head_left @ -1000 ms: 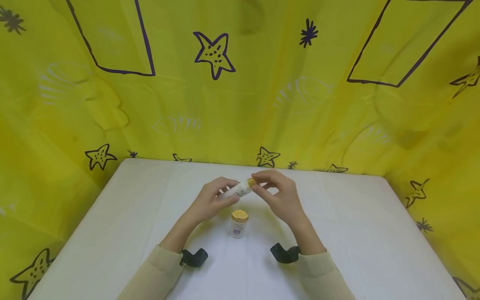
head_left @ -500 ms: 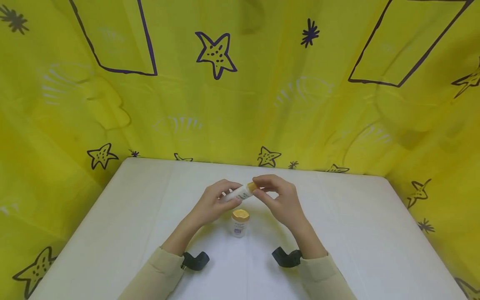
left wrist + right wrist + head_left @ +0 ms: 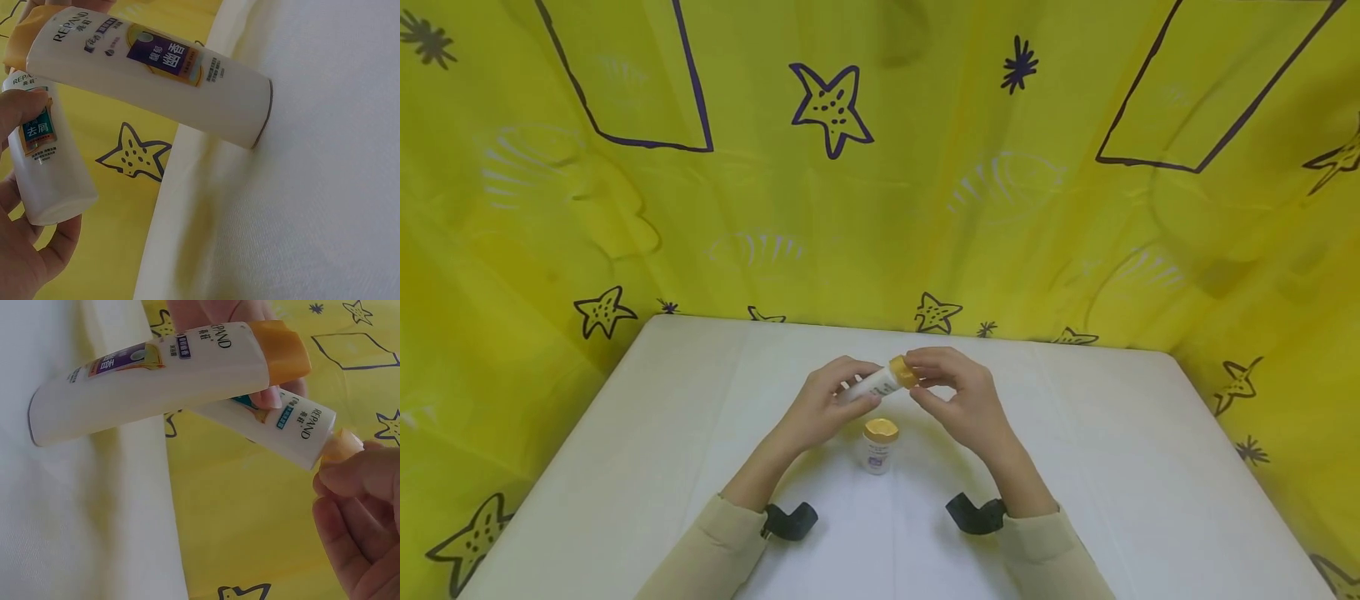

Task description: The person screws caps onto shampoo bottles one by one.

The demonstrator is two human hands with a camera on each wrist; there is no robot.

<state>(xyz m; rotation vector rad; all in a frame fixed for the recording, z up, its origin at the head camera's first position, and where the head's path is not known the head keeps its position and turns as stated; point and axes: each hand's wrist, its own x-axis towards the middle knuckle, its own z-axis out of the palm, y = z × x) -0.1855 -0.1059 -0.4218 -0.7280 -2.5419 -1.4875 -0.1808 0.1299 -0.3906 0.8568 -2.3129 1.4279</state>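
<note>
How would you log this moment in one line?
Left hand: grips tilted bottle | right hand: pinches its gold cap | second bottle: upright on white table, capped

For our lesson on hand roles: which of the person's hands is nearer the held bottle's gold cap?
Right. The right hand pinches the cap; the left hand grips the bottle farther from it.
</note>
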